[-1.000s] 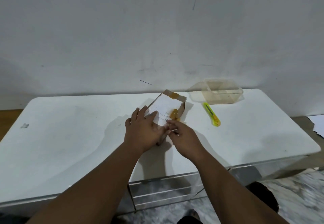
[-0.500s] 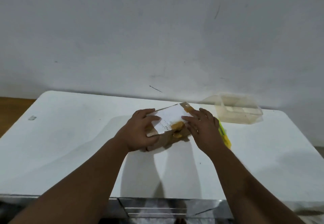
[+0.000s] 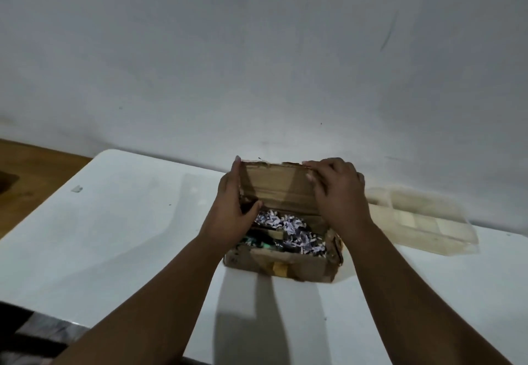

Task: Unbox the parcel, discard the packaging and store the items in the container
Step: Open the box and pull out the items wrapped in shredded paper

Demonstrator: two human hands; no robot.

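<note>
A brown cardboard box stands on the white table, its lid flap lifted upright at the back. Inside lies shredded white and purple paper over dark and green items that I cannot make out. My left hand grips the flap's left edge, thumb inside the box. My right hand holds the flap's top right corner. A clear plastic container sits on the table to the right of the box.
A white wall rises right behind the table. Brown wooden floor shows at the far left. A small scrap lies near the table's left edge.
The box was closed with its white label on top; now the lid stands up and the filling shows. Both hands moved to the flap. The yellow cutter is out of sight.
</note>
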